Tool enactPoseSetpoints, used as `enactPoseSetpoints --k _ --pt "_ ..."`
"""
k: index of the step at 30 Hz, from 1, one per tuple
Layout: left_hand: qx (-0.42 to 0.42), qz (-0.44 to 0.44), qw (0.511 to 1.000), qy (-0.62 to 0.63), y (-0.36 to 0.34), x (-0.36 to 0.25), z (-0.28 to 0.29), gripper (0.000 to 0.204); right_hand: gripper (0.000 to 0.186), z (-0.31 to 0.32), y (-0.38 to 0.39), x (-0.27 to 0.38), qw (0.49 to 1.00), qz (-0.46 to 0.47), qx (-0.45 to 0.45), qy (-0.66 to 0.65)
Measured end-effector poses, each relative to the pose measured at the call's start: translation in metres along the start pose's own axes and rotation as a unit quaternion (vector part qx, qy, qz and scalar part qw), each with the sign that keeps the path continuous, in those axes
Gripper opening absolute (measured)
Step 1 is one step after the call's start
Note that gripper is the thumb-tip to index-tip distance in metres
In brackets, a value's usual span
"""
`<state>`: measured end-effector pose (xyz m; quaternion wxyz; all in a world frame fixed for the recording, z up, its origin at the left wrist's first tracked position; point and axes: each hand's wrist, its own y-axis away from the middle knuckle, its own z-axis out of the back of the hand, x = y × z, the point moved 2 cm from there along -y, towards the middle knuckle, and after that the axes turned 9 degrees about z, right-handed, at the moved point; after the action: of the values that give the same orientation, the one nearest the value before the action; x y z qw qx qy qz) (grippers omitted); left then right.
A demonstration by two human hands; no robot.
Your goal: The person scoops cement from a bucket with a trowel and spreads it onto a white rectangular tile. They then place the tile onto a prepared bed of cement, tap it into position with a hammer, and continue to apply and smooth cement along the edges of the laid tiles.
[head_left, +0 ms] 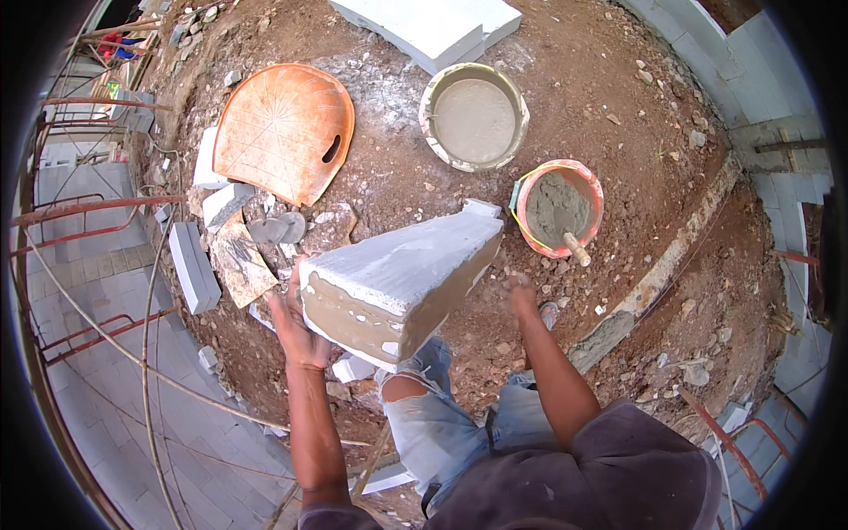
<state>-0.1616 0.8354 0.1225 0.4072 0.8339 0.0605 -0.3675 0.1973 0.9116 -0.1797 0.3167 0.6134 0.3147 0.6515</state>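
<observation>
My left hand (296, 322) grips the near left end of a long white block (397, 265), which is tilted and has tan-grey wet coating on its sides. My right hand (519, 290) is apart from the block, to its right, fingers loosely bent with nothing visible in them. Beyond it stands a red-rimmed bucket (543, 199) of grey mortar with a tool's handle (576, 249) sticking out. A round tub (474, 119) of grey slurry sits farther back.
An orange plastic sheet (274, 124), white blocks (194, 265), a board (243, 265) and a metal tool (278, 228) lie on rubbly dirt (645, 141). Scaffold bars (93, 212) and cables line the left. A concrete strip (645, 291) and block wall (746, 79) run along the right.
</observation>
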Motion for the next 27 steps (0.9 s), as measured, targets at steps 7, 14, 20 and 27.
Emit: enactPoseSetpoints --k 7,14,20,27 --pt "-0.006 0.337 0.916 -0.217 0.006 -0.054 0.005 0.100 0.053 -0.006 0.044 0.073 0.978 -0.157 0.124 0.061" --pt "0.051 0.448 0.830 -0.327 -0.030 -0.078 -0.023 0.098 0.055 0.040 0.026 0.020 0.978 -0.029 0.115 0.169" --pt "-0.023 0.432 0.833 -0.344 -0.012 -0.060 -0.046 0.086 0.062 0.016 0.092 0.172 0.925 0.218 0.171 0.259" --pt "0.028 0.322 0.908 -0.268 0.019 -0.042 -0.069 0.092 0.073 -0.077 0.145 0.330 0.768 0.344 0.387 0.378"
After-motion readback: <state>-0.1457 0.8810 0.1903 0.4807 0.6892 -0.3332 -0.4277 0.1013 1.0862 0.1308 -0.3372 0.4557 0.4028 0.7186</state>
